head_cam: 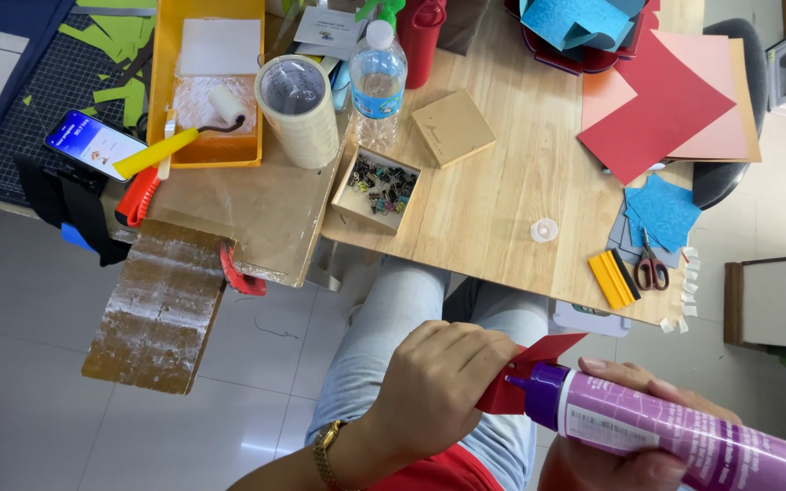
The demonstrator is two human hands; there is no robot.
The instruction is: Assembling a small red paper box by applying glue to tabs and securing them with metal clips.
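I've got the red paper pinched in my left hand, fingers curled tight round its folded edge, down over my lap and well clear of the table. That keeps the fold steady and turned toward the nozzle. My right hand is wrapped round the purple glue bottle, thumb on top, fingers underneath, bottle tipped nearly flat so the dark cap points straight into the paper. Nozzle tip touching the red fold, right at the crease. I can't see whether any glue is coming out.

Up on the table, the small white cap sits alone near the edge, close to reach. Yellow scraper and scissors lie side by side at the right edge, beside the blue paper. Bigger red sheets are stacked further back, out of the way. Open box of small clips stands in the middle, its lid just beside it, water bottle and tape roll behind. Yellow tray with the roller sits off to the left.
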